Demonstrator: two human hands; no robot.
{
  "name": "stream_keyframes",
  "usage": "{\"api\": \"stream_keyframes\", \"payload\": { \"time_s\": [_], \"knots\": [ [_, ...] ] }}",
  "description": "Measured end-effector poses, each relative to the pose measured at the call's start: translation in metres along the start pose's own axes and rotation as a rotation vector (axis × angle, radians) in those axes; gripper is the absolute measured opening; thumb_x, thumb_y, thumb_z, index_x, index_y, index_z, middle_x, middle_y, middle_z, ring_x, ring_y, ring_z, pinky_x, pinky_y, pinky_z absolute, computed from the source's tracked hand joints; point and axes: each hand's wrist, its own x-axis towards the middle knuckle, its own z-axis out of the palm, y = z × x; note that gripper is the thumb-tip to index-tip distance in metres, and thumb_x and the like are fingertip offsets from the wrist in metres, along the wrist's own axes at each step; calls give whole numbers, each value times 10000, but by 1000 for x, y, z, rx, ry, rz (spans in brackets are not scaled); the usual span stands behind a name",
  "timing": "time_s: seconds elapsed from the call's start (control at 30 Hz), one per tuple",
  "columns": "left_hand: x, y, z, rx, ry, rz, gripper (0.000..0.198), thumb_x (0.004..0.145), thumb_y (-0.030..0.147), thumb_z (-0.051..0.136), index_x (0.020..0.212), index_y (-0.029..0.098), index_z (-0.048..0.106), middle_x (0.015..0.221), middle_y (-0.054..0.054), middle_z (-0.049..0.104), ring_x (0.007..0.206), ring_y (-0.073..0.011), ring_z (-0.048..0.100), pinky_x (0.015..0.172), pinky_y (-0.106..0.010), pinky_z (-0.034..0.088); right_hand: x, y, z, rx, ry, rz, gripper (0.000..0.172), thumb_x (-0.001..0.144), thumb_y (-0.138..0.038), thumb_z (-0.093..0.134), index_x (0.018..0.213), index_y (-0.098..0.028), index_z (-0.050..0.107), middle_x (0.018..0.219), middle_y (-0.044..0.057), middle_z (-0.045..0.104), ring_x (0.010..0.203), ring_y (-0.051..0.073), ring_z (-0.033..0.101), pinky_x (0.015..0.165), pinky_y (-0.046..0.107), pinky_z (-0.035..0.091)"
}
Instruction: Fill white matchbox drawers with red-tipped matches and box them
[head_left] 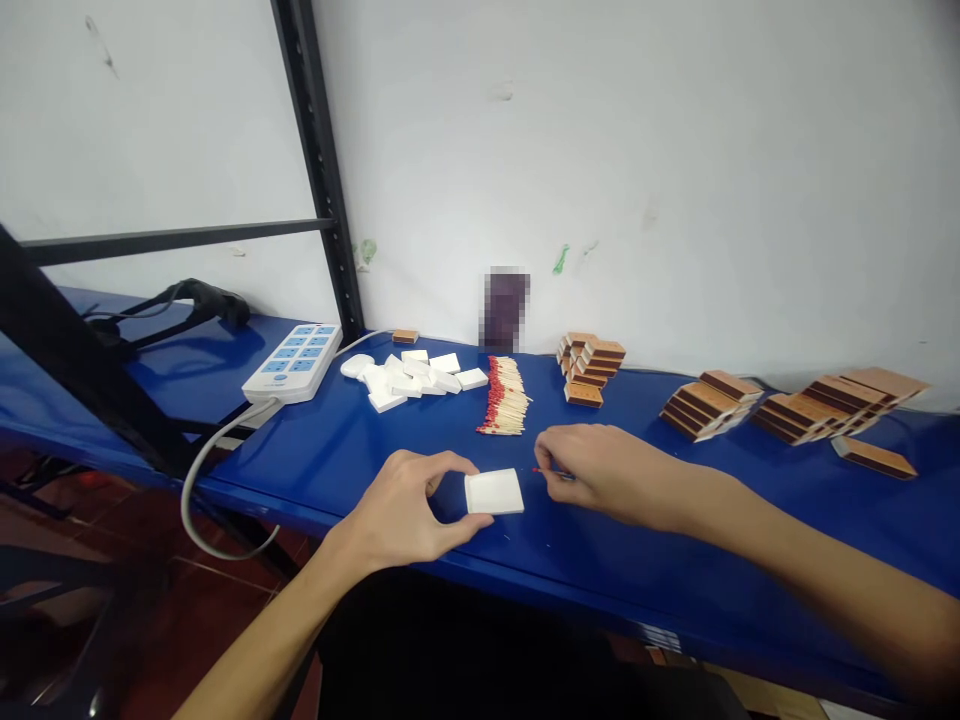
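Note:
My left hand (416, 505) pinches a small white box tray (494, 492) between thumb and fingers on the blue table (360, 440). To its right, my right hand (600, 468) is closed in a pinch on red-tipped matchsticks (541, 470), their heads just beside the tray. A pile of red-tipped matches (504, 397) lies beyond the hands.
Several white trays (420, 378) lie at the back left beside a white and blue power strip (294, 363) with its cable. Stacks of brown matchbox sleeves (589, 368) (709, 402) (832, 398) line the back right. A black metal rack post (322, 190) stands at left.

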Motion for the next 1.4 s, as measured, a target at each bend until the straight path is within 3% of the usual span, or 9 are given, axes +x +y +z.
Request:
{"api": "stream_keyframes", "payload": {
  "time_s": [0.17,0.33,0.47,0.63,0.77,0.87,1.07,1.2,1.4],
  "knots": [
    [5,3,0,149,-141,-45,283,763,437,690,946,222,670,564,54,490,508,-123,440,547,-243,287,1,-20,-7,117,68,-82,26,819,-210,548,794,-217,549,773,-2,628,636,139,527,532,262,299],
    [3,4,-1,242,-143,6,314,779,508,659,878,211,654,534,48,482,563,-165,473,717,-321,364,17,-40,5,96,23,-198,68,863,-235,525,816,-195,552,826,27,654,689,163,570,553,275,332],
    [0,1,-1,231,-141,-4,301,791,489,653,924,220,657,553,29,508,617,-193,507,664,-304,373,24,-45,6,130,-69,-248,109,883,-228,515,818,-188,591,830,34,669,719,168,591,589,278,366],
    [-1,-4,0,170,-168,1,337,820,504,636,1001,220,651,657,17,566,634,-178,551,607,-274,381,20,-29,-8,220,-56,-244,201,905,-246,471,810,-206,643,744,4,655,664,140,559,587,264,367],
    [-1,-6,0,153,-145,6,388,807,494,664,1091,230,637,941,-39,602,869,-223,580,758,-320,453,25,-7,-11,153,61,-115,214,909,-243,455,808,-203,639,728,11,647,635,140,545,575,267,349],
    [-1,-5,-1,131,-139,19,404,816,456,671,1154,243,614,1079,-47,581,981,-235,565,866,-356,460,35,7,1,50,160,-9,158,891,-205,474,840,-199,624,790,32,649,677,154,559,575,264,341],
    [0,-4,-2,113,-137,66,320,838,401,648,1098,214,640,1027,-50,607,947,-227,573,908,-378,452,50,12,27,-67,184,16,198,948,-251,424,909,-193,609,932,66,662,814,185,603,623,269,363],
    [-1,-4,-3,81,-127,94,269,839,332,658,1081,221,623,1023,-34,622,951,-219,571,898,-363,452,52,10,29,-81,169,45,246,971,-262,381,914,-177,605,945,83,666,835,194,607,643,278,371],
    [-1,-4,-3,64,-130,93,274,872,290,629,1135,224,595,1033,-33,628,961,-215,566,868,-345,455,58,14,32,-11,166,22,124,907,-214,465,815,-196,546,863,38,648,735,158,567,576,255,310]
  ]
}}
